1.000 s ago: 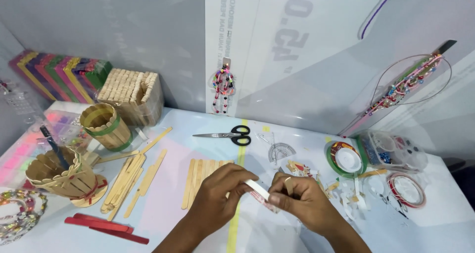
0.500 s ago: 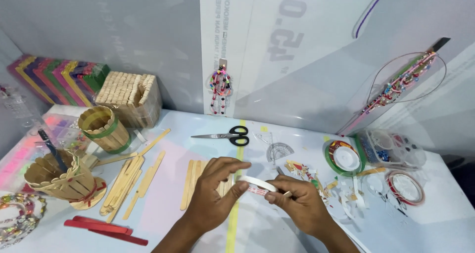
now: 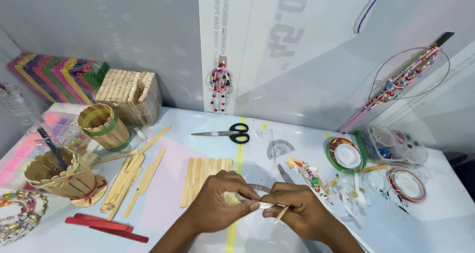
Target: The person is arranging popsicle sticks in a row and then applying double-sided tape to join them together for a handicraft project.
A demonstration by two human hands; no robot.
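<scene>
Head view of a craft table (image 3: pixel 445 218), seen from above. The left hand (image 3: pixel 220 201) and the right hand (image 3: pixel 302 211) meet at the near centre edge, knuckles up. Between them lies a short white strip (image 3: pixel 257 204); the grip of each hand is pressed together on it, thumb and forefinger pinching 1 end each. The right hand also carries a thin wooden stick (image 3: pixel 281 214), which pokes out below its fingers. The strip is held just above the table, over a yellow line (image 3: pixel 236 184) that runs from the near edge towards the wall.

Just behind the left hand lies a row of flat wooden sticks (image 3: pixel 198 171), laid side by side. Further left, loose wooden sticks (image 3: pixel 131 181) lie in a rough bundle, and 2 red sticks (image 3: pixel 106 227) rest near the front edge. 2 round stick-built cups stand at the left: a near cup (image 3: pixel 59 176) with a dark tool in it, and a far cup (image 3: pixel 103 125) banded in green. Behind the far cup stands a square stick box (image 3: pixel 131 94).

Black-handled scissors (image 3: pixel 227 132) lie well beyond the hands. To the right sit a green tape roll (image 3: pixel 345 154), a clear bead box (image 3: pixel 391 145) and a red-rimmed reel (image 3: pixel 406 184). A small beaded figure (image 3: pixel 220 87) hangs on the wall.
</scene>
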